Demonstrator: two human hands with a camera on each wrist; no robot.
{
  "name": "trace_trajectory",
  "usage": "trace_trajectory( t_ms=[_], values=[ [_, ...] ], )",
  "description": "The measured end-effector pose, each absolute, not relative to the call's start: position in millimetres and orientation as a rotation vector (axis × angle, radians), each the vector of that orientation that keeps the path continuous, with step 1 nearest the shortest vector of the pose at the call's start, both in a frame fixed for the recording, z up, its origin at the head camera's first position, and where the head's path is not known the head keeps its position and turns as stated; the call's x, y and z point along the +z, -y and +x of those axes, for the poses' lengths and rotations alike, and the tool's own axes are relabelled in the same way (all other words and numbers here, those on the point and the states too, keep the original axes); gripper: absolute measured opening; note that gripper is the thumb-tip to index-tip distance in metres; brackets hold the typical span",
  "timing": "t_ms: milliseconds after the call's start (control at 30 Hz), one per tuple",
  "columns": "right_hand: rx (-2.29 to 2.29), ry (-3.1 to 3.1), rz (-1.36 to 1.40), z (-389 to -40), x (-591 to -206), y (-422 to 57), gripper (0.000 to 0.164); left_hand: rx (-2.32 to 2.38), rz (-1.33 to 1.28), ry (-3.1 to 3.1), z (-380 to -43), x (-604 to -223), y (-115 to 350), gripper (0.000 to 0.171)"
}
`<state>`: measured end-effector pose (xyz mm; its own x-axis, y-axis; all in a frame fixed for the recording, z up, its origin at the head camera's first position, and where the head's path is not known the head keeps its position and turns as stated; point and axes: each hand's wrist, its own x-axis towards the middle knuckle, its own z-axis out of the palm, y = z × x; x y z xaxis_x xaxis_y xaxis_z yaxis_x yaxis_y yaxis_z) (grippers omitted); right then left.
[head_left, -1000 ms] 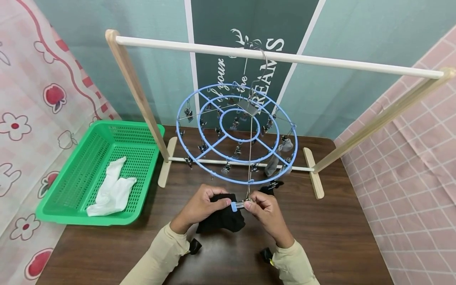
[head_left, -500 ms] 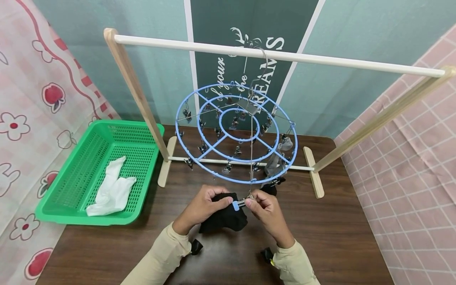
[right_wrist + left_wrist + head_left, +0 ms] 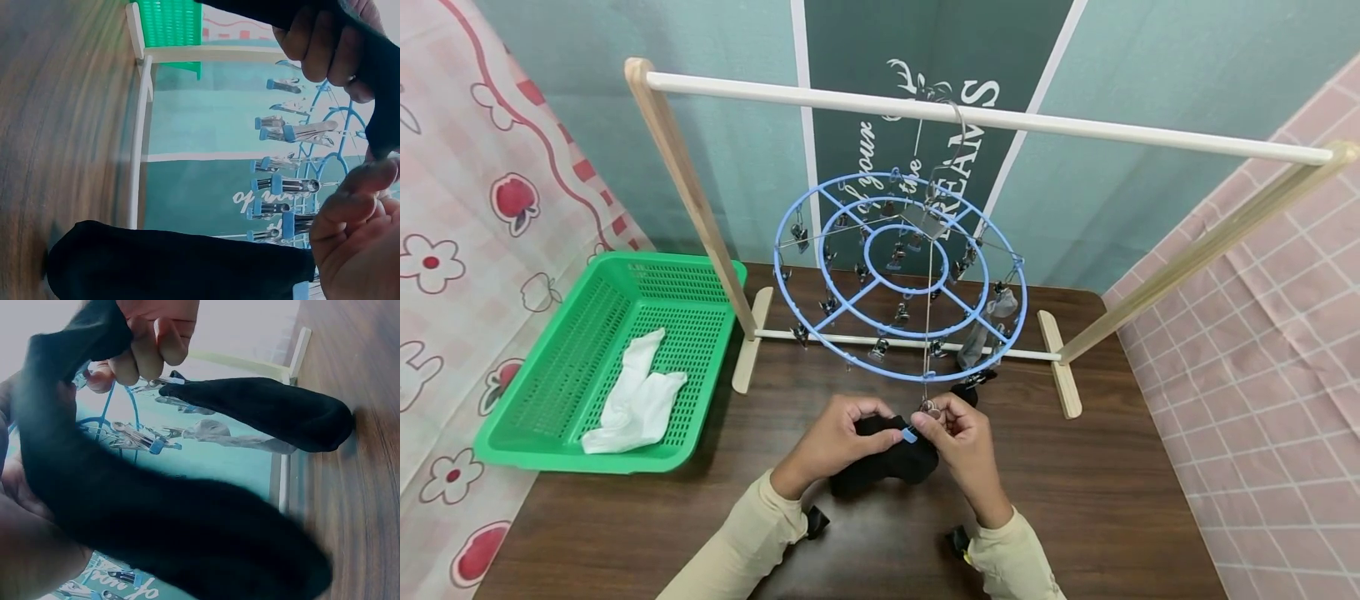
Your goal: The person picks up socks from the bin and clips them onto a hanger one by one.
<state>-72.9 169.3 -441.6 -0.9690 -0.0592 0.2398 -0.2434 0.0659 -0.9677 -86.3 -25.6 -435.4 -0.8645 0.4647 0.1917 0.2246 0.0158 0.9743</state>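
My left hand (image 3: 842, 437) grips a black sock (image 3: 883, 471) by its opening, thumb on top. In the left wrist view the sock (image 3: 156, 506) hangs down in a long curve. My right hand (image 3: 961, 442) pinches a metal clip with a blue tip (image 3: 910, 435), which hangs by a chain from the near rim of a round blue hanger (image 3: 880, 362). The clip's tip overlaps the sock's edge beside my left thumb; the fingers hide most of its metal body. Another black sock (image 3: 269, 415) hangs from a clip just beyond the right hand.
The hanger's hook sits over the white bar (image 3: 1112, 129) of a wooden rack. Several clips dangle from its rings, and a sheer grey sock (image 3: 976, 343) hangs at its right. A green basket (image 3: 497, 450) on the left contains white socks (image 3: 640, 400).
My left hand has moved slightly right with the black sock, bringing it closer to the right hand. The clip's blue tip now overlaps the sock's edge, with less of its metal showing.
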Motion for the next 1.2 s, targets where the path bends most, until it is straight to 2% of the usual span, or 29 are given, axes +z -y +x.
trace_trajectory(
  t_ms=[367, 700, 1200],
  values=[
    [1.889, 2.116, 0.308, -74, -442, -172, 0.01, 1.914, 0.747, -2.076, -84, -435, 30, 0.011],
    [1.857, 2.038, 0.328, -75, -444, -176, 0.013, 1.944, 0.78, -2.252, -88, -433, 56, 0.003],
    [1.709, 2.035, 0.204, -78, -445, -186, 0.015, 1.945, 0.48, -2.475, -89, -417, 116, 0.007]
  ],
)
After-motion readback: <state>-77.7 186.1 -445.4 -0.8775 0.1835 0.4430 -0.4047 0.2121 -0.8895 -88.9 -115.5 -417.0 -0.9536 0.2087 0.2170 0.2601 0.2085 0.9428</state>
